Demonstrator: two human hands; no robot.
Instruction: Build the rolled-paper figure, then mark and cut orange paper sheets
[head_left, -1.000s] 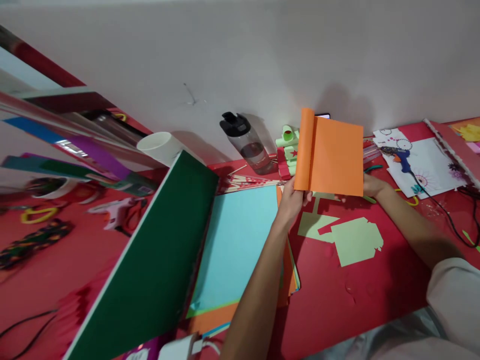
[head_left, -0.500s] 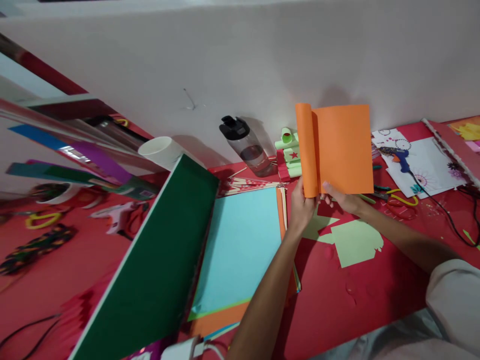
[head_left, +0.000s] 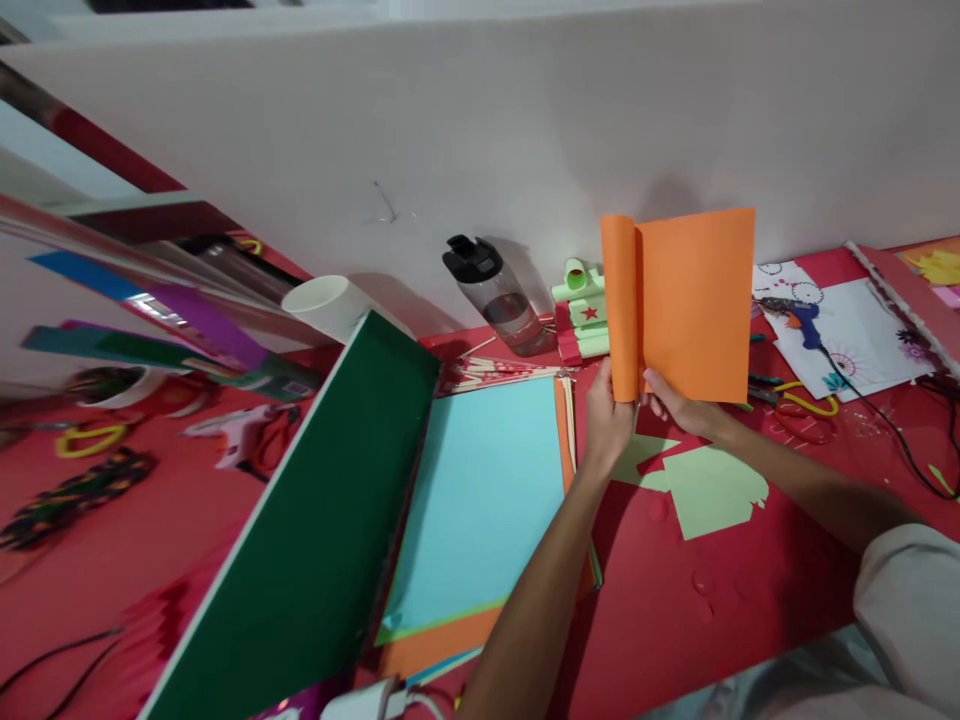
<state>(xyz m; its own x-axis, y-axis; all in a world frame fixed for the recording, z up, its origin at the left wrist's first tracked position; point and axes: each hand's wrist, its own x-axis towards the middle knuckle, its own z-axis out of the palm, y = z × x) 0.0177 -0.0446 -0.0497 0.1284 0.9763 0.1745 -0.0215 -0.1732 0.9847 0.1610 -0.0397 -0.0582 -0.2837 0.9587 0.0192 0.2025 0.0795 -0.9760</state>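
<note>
An orange sheet of paper (head_left: pixel 696 310) stands upright in front of me, its left side curled over into a loose roll. My left hand (head_left: pixel 609 415) grips the bottom of the rolled side, its fingers partly hidden behind the paper. Near the lower edge, my right hand (head_left: pixel 679 405) pinches the sheet with the thumb in front. Just behind the roll lie light green paper tubes (head_left: pixel 589 312) with a red star on one. Cut pieces of pale green paper (head_left: pixel 712 488) rest on the red table (head_left: pixel 757 600) below my hands.
A stack of coloured sheets topped with light blue (head_left: pixel 487 490) lies left of my arm, beside a raised dark green board (head_left: pixel 315 530). A water bottle (head_left: pixel 506 305) stands by the wall. At right are a blue glue gun (head_left: pixel 806 322) and scissors (head_left: pixel 806 402).
The orange sheet, with both hands on it, has shifted slightly to the right and tilted a little. Its roll looks about the same.
</note>
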